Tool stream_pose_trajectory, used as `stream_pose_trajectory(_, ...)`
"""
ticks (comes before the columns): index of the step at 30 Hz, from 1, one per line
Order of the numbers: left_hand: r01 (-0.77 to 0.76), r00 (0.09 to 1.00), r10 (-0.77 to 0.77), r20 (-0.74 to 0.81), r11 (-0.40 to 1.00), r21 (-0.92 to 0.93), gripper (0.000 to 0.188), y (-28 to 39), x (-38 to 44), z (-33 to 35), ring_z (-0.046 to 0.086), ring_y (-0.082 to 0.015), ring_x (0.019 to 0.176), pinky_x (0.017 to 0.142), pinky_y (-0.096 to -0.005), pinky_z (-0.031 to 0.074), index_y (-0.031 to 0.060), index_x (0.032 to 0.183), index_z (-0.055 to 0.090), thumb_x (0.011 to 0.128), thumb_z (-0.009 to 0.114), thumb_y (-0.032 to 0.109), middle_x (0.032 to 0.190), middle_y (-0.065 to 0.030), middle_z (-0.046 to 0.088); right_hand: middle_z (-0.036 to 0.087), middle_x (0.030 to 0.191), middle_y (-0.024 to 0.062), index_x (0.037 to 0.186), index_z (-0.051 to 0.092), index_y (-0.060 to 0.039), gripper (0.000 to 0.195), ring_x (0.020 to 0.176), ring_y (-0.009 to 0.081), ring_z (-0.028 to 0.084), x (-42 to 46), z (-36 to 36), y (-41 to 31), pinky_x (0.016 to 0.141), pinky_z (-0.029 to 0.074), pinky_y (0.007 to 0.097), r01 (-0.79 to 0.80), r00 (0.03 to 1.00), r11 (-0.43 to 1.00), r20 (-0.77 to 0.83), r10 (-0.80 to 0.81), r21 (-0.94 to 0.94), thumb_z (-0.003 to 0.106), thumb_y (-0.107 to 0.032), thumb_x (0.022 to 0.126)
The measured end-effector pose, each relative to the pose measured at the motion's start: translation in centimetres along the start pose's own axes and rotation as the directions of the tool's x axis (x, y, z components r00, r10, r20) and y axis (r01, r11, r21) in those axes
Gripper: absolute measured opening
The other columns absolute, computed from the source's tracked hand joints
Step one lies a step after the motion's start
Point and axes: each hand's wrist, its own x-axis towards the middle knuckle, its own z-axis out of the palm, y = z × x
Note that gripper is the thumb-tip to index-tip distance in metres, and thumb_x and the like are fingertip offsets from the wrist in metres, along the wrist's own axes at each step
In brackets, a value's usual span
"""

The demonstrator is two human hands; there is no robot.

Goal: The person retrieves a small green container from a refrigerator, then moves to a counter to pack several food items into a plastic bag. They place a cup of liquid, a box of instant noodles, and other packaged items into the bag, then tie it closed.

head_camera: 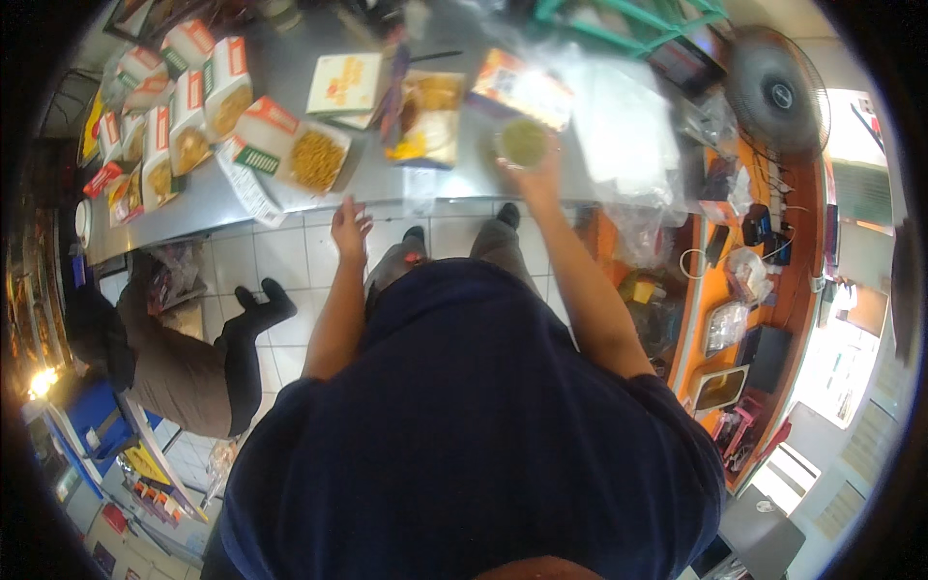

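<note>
My right hand is closed around a small round tub with green contents, over the steel table. Just beyond the tub lies a printed carton. My left hand hangs at the table's front edge, fingers loosely apart, holding nothing. Near it an opened takeaway box shows noodle-like food. An open box between my hands holds food and a yellow packet; what the food is cannot be told. A white box with yellow print sits behind.
Several filled takeaway boxes crowd the table's left. White plastic bags lie at the right, below a green rack. A fan stands far right, above orange shelving. A co-worker bends down at my left.
</note>
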Motion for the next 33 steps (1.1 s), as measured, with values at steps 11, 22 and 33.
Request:
stream_pose_trajectory(11, -0.443, 0.825, 0.497, -0.267, 0.864, 0.239, 0.038, 0.1, -12.0, -0.4, 0.063, -0.0142, 0.079, 0.072, -0.0272, 0.051, -0.0001, 0.118, 0.054, 0.097, 0.058, 0.031, 0.092, -0.0098, 0.065, 0.065, 0.112, 0.0154, 0.114, 0.064, -0.0045, 0.03, 0.105, 0.0313, 0.058, 9.0, -16.0, 5.7, 0.095, 0.043, 0.0411, 0.24, 0.944, 0.763, -0.037, -0.326, -0.6, 0.065, -0.018, 0.088)
stream_pose_trajectory(22, -0.649, 0.751, 0.484, 0.449, 0.666, 0.367, 0.021, 4.4, -18.7, 25.2, 0.065, -0.0184, 0.081, 0.077, -0.032, 0.051, -0.0004, 0.104, 0.065, 0.09, 0.066, 0.015, 0.091, -0.0114, 0.068, 0.064, 0.108, 0.015, 0.105, 0.066, -0.0058, 0.037, 0.106, 0.034, 0.056, 18.4, -10.3, 4.3, 0.095, 0.043, 0.0436, 0.583, 0.751, 0.785, 0.506, -0.424, -0.208, 0.074, -0.03, 0.078)
stream_pose_trajectory(33, -0.533, 0.81, 0.181, 0.558, 0.625, 0.57, 0.026, 4.5, -18.1, 25.9, 0.066, -0.022, 0.09, 0.084, -0.0342, 0.05, -0.0029, 0.102, 0.064, 0.098, 0.056, 0.021, 0.094, -0.0133, 0.069, 0.068, 0.093, 0.0175, 0.09, 0.067, 0.0023, 0.022, 0.087, 0.0318, 0.066, 18.7, -4.0, 1.2, 0.073, 0.055, 0.0423, 0.403, 0.83, 0.736, 0.555, -0.045, -0.544, 0.058, -0.011, 0.075)
